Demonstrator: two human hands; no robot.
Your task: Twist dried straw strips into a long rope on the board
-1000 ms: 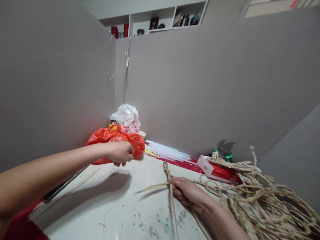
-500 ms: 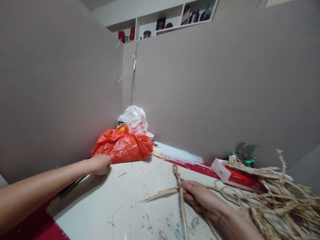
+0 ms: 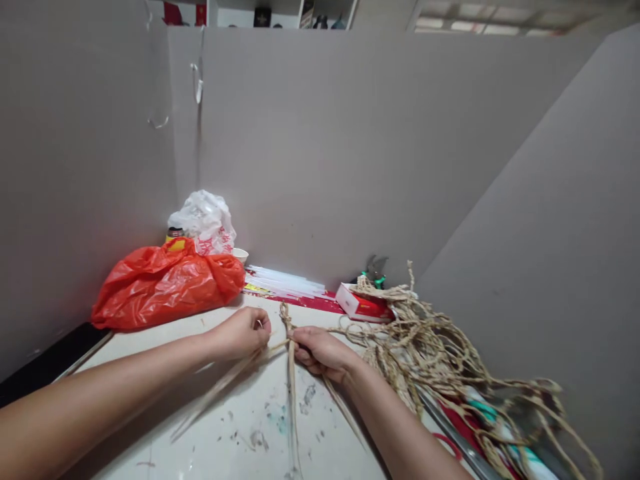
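Note:
My right hand (image 3: 320, 351) pinches a braided straw cord (image 3: 286, 317) where its loose strands (image 3: 291, 400) fan out over the white board (image 3: 165, 373). My left hand (image 3: 243, 332) is just left of it, fingers closed on one pale straw strand (image 3: 220, 390) that slants down toward me. The two hands nearly touch at the braid's end. A big tangle of finished straw rope (image 3: 430, 353) trails off to the right from under my right wrist.
An orange plastic bag (image 3: 165, 283) and a white bag (image 3: 203, 220) sit in the back left corner beside a small cup (image 3: 240, 254). A red-and-white box (image 3: 363, 305) and green-handled cutters (image 3: 374, 272) lie by the back wall. Grey partitions enclose the table.
My left hand came back from the orange bag with a straw strand and now meets my right hand at the braid. The camera view swung to the right and down.

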